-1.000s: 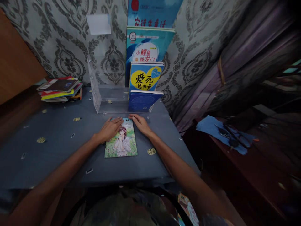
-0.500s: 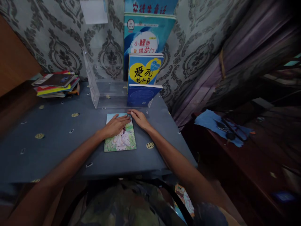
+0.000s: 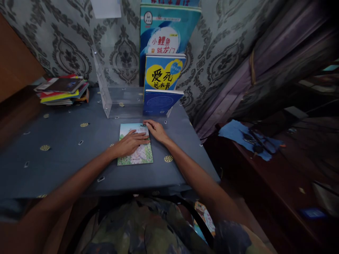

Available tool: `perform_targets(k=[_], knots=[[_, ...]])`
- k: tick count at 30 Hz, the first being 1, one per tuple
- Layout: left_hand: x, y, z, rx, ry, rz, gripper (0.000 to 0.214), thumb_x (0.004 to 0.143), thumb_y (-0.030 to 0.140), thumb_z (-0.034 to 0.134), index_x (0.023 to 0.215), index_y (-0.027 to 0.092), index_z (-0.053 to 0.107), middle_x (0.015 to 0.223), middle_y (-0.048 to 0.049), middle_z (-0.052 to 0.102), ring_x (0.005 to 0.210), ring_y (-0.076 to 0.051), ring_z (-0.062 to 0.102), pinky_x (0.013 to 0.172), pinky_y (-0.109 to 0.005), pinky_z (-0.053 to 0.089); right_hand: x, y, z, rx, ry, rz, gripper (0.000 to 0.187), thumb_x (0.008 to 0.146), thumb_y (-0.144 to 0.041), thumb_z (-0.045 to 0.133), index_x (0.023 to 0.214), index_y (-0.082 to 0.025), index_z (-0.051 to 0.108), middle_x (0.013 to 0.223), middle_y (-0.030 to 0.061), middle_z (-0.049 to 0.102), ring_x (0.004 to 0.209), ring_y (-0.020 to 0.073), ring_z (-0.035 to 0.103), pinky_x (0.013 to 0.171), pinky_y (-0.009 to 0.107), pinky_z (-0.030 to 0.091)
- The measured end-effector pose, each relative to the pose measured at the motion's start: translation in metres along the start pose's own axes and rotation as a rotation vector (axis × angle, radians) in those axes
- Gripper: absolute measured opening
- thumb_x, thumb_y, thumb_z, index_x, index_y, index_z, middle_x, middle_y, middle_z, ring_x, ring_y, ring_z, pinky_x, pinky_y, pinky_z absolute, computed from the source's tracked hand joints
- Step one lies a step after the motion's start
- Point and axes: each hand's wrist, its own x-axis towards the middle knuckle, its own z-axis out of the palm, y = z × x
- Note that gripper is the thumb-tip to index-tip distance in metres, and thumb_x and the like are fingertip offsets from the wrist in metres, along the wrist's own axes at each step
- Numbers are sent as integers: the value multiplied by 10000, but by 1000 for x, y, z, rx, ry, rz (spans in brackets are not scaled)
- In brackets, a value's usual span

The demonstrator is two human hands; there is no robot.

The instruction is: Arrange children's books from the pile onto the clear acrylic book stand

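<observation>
A thin picture book (image 3: 126, 129) with a green cover lies flat on the grey table (image 3: 66, 155) in front of me. My left hand (image 3: 130, 143) rests flat across the middle of its cover, fingers stretched out. My right hand (image 3: 156, 130) touches the book's upper right corner, fingers loosely extended. Just beyond stands a clear acrylic book rack (image 3: 106, 95) holding several blue books (image 3: 161, 76) upright at its right end, stepped in height.
A stack of colourful books (image 3: 62, 91) lies at the table's far left. Patterned wallpaper backs the table. A curtain (image 3: 265, 63) hangs at the right, above a dark wooden surface with a blue cloth (image 3: 235, 132). The table's front edge is close to my lap.
My left hand has slid from the book's left edge onto the middle of the cover. My right hand stays at the upper right corner. The view has tilted down slightly.
</observation>
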Motion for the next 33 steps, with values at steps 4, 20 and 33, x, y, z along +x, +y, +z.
perform_targets(k=[4, 20, 33], knots=[[-6, 9, -2, -19, -3, 77, 499, 929, 101, 419, 1365, 272, 593, 1475, -31, 559, 1441, -189, 422, 1219, -479, 223, -1, -2, 0, 1, 2, 2, 346, 1008, -314, 437, 1232, -195, 672, 1215, 72, 736, 1145, 232, 674, 999, 366, 497], [-34, 48, -2, -134, -46, 139, 644, 888, -1, 458, 1395, 388, 547, 1491, 22, 540, 1458, -174, 397, 1250, -537, 149, -2, 0, 3, -22, 19, -10, 338, 1009, -352, 443, 1214, -229, 682, 1218, 50, 734, 1141, 223, 669, 1007, 363, 494], [-31, -4, 2, -67, 147, -109, 441, 993, 176, 366, 1364, 252, 591, 1466, -47, 570, 1398, -173, 481, 1200, -467, 314, -4, -4, 4, -84, 5, -26, 327, 999, -299, 440, 1205, -217, 681, 1208, 65, 737, 1125, 227, 674, 990, 371, 504]])
